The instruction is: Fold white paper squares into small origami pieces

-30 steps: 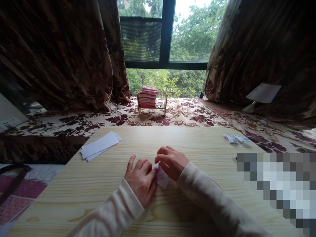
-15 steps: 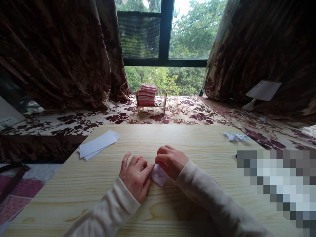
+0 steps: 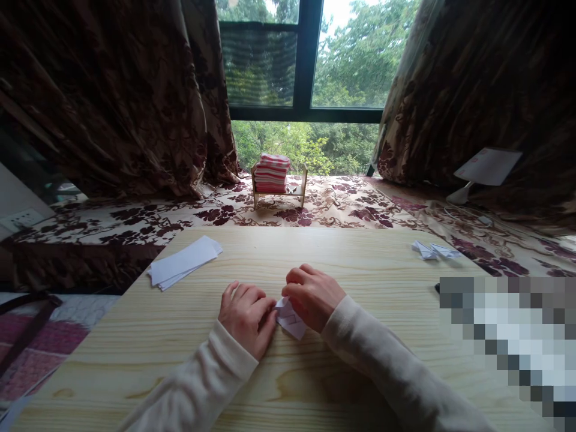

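A small piece of folded white paper [image 3: 291, 321] lies on the wooden table, between my two hands. My left hand [image 3: 248, 315] is at its left edge, with thumb and forefinger closed on the paper's upper left corner. From the right, my right hand [image 3: 314, 295] grips the paper's upper right side with curled fingers, which hide part of it. Crease lines and an overlapping flap show on the paper's visible face.
A stack of white paper strips [image 3: 185, 263] lies at the table's far left. Folded paper pieces [image 3: 435, 251] sit at the far right. Beyond the table [image 3: 315, 246], a small wooden rack [image 3: 297, 191] holds folded striped cloths [image 3: 272, 174]. A lamp [image 3: 488, 166] stands right; a blurred patch covers the near right.
The view has shifted slightly, moving the surroundings a little to the right. My left fingers have drawn closer together at the paper's corner; the right hand stays on the paper.
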The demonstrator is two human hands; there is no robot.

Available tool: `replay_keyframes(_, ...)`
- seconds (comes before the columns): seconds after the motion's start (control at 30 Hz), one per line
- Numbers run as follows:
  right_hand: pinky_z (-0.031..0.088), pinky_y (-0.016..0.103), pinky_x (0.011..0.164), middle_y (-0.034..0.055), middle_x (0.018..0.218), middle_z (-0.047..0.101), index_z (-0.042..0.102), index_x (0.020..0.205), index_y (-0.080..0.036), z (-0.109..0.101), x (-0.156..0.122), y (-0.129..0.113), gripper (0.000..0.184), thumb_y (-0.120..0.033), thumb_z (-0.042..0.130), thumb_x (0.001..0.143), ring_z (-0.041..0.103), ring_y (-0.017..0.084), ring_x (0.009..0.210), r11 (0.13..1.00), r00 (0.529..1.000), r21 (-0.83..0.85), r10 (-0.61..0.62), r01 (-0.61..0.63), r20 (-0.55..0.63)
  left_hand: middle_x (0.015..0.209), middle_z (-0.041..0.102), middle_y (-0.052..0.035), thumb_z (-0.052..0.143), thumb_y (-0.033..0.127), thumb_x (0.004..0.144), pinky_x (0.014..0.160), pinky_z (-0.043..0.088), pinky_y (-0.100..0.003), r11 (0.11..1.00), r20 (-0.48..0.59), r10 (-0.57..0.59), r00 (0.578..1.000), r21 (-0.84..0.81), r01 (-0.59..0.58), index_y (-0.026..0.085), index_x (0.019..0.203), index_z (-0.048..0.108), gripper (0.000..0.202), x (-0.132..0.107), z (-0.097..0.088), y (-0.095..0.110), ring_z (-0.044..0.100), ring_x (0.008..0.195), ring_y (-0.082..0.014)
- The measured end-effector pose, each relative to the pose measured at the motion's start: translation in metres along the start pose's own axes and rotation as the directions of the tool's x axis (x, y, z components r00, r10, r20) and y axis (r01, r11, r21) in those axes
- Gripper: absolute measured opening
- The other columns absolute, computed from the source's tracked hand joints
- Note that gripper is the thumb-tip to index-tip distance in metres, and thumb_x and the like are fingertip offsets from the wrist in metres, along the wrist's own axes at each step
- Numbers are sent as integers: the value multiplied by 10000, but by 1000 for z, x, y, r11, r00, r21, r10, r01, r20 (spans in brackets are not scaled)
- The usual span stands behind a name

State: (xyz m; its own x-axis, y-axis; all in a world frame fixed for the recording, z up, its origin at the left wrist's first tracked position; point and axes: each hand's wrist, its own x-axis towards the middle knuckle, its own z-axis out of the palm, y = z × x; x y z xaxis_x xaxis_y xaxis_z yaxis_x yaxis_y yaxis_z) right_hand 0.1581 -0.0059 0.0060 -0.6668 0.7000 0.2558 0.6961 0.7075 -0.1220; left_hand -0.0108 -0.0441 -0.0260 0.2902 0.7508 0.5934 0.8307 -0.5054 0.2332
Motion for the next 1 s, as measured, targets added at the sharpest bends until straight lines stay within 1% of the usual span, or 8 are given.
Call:
replay_keyframes(0.17, 387, 274, 704, 67, 876, 602, 660, 783, -180, -2, 3, -4, 122, -184, 540, 765, 473, 179, 818, 1000, 1000, -23, -6, 7, 22, 669, 598, -12, 497, 247, 735, 885, 296, -449, 999, -4, -31, 1000, -13, 30, 221, 698, 625, 136, 1, 4, -2, 522, 735, -189)
replay_keyframes(0.3, 375, 267, 678, 65, 844, 607, 650, 759, -176, -3, 5, -6, 166, -206, 496, 814, 472, 169, 789, 998, 1000, -63, -11, 13, 22, 658, 608, -4, 488, 227, 744, 881, 301, -447, 1000, -14, -22, 1000, -7, 22, 219, 683, 622, 148, 1, 4, -2, 532, 722, -184)
replay_keyframes(0.47, 359, 262, 657, 54, 853, 611, 639, 725, -179, -3, 6, -7, 159, -209, 509, 810, 467, 161, 785, 997, 999, -78, -20, 23, 47, 669, 620, -9, 491, 225, 740, 883, 300, -442, 999, -36, -34, 999, -16, 33, 212, 735, 612, 122, 1, 4, -2, 540, 721, -188)
replay_keyframes(0.57, 357, 266, 653, 54, 855, 611, 645, 713, -179, -2, 6, -6, 166, -206, 508, 804, 466, 163, 784, 997, 998, -70, -37, 40, 47, 667, 618, 1, 501, 230, 739, 887, 294, -444, 999, -5, -52, 999, -16, 52, 219, 758, 613, 114, 2, 3, -1, 544, 731, -189)
replay_keyframes(0.67, 357, 269, 651, 54, 835, 610, 656, 719, -184, -3, 5, -5, 162, -187, 512, 792, 465, 165, 776, 997, 997, -52, -49, 52, 54, 667, 614, 7, 500, 242, 751, 887, 293, -442, 998, 30, -59, 998, 0, 59, 220, 716, 610, 117, 3, 2, 0, 544, 739, -187)
replay_keyframes(0.77, 358, 274, 653, 50, 841, 611, 665, 737, -192, -4, 5, -5, 161, -182, 512, 787, 468, 170, 781, 998, 997, -41, -38, 41, 65, 654, 609, 8, 500, 246, 749, 886, 294, -439, 998, 17, -57, 998, 14, 57, 218, 677, 603, 130, 3, 2, 0, 541, 729, -184)
replay_keyframes(0.87, 360, 274, 655, 46, 850, 613, 670, 747, -200, -4, 4, -4, 166, -183, 510, 787, 471, 171, 785, 999, 997, -34, -31, 34, 76, 649, 607, 5, 494, 243, 748, 887, 293, -434, 999, -5, -44, 999, 29, 44, 217, 678, 607, 136, 3, 2, 0, 540, 728, -182)
replay_keyframes(1.0, 362, 274, 657, 39, 853, 616, 677, 760, -214, -3, 3, -3, 181, -200, 501, 799, 475, 169, 790, 999, 996, -21, -37, 38, 78, 666, 610, 0, 488, 240, 751, 892, 287, -444, 1000, -15, -6, 1000, 29, 6, 225, 760, 626, 140, 1, 2, -1, 539, 733, -182)
